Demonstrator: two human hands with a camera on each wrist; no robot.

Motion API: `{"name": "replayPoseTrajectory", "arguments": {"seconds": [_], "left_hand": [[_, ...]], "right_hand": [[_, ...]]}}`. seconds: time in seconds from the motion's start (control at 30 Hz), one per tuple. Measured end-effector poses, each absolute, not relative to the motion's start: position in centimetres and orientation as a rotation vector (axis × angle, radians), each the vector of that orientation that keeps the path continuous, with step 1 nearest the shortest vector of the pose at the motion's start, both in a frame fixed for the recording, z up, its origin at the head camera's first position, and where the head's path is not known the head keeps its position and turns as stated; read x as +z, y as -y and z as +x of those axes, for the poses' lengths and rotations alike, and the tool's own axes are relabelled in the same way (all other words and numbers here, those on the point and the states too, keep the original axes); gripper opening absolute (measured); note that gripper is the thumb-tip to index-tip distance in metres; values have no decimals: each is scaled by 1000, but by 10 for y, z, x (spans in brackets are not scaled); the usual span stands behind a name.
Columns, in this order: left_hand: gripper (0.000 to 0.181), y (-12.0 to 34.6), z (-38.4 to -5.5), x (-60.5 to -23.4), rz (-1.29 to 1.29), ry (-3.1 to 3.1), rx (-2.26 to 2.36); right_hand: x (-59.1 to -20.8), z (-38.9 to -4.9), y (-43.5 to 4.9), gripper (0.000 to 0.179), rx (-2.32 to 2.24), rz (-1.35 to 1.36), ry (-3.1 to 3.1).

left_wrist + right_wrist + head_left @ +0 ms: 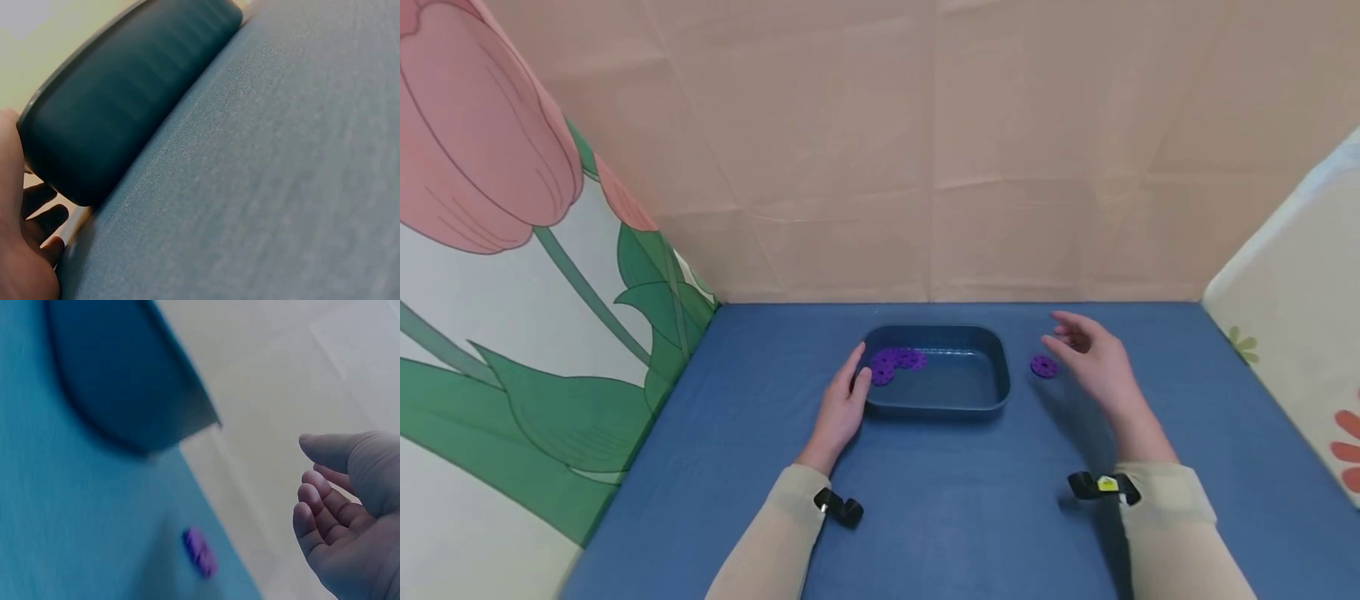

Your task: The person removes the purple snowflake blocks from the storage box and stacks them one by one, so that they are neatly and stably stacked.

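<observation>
A dark blue rectangular tray (936, 411) stands on the blue table. Several purple notched discs (883, 367) lie inside it, bunched toward its left end. My left hand (837, 410) rests against the tray's left end, its thumb near the rim and its fingers along the outside. In the left wrist view, those loosely bent fingers (49, 220) show beyond the tray's end. To the right of the tray, one purple notched disc (1043, 367) lies on the table. Above and just right of that disc is my right hand (1097, 362), thumb and fingers apart, holding nothing.
The blue table surface (955, 500) ends at a beige sheet (925, 167) behind the tray. A tulip-printed panel (572, 333) borders the left side, and a pale flower-printed panel (1292, 308) the right. Black wrist cameras (838, 507) sit at both cuffs.
</observation>
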State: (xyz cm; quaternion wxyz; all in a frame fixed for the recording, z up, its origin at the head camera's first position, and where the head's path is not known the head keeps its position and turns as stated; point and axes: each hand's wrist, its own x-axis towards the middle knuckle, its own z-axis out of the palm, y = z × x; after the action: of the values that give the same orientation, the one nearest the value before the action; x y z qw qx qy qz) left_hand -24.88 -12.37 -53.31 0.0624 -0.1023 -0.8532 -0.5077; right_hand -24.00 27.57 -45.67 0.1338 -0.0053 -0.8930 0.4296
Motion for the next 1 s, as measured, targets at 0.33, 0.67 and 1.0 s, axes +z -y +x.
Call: {"name": "replayPoseTrajectory", "arguments": {"seconds": [0.33, 0.67, 1.0], "left_hand": [[52, 123, -247, -532, -324, 2585, -1562], [54, 124, -247, -530, -319, 2603, -1583], [50, 122, -248, -531, -287, 2594, -1569]], "right_hand": [[-430, -241, -213, 54, 1286, 236, 2607], [-431, -251, -155, 47, 1366, 479, 2650], [-445, -270, -114, 46, 1288, 627, 2761]]}}
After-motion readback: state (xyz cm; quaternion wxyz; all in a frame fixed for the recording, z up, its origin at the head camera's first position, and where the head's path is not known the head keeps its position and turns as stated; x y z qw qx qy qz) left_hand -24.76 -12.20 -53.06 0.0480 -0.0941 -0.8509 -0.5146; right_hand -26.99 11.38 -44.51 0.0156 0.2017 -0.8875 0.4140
